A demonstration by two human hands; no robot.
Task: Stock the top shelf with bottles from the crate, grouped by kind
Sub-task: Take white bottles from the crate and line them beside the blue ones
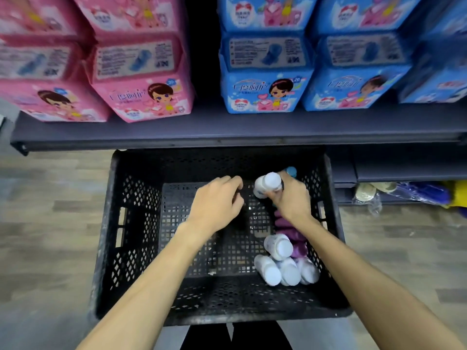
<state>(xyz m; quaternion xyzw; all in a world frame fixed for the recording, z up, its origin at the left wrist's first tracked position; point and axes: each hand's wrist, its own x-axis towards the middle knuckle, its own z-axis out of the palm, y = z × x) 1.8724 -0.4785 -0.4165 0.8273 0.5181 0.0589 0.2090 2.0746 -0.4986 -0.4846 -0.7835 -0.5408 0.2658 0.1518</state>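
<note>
A black plastic crate (131, 223) stands on the floor below me. My right hand (294, 203) grips a white bottle (267, 185) near the crate's far right corner, and a blue cap (290, 171) peeks out behind the fingers. My left hand (217, 200) hovers beside it over the crate's middle. Its fingers are curled over a dark blurred shape, and whether it holds anything is unclear. Several white bottles (278, 267) lie in the near right corner. Purple bottles (290, 232) lie along the right wall, partly hidden by my right wrist.
A dark shelf (227, 133) juts out just above the crate's far edge. It carries pink packs (141, 97) on the left and blue packs (262, 94) on the right. Bagged goods (404, 192) sit on a low shelf at the right. Wood-pattern floor (50, 223) surrounds the crate.
</note>
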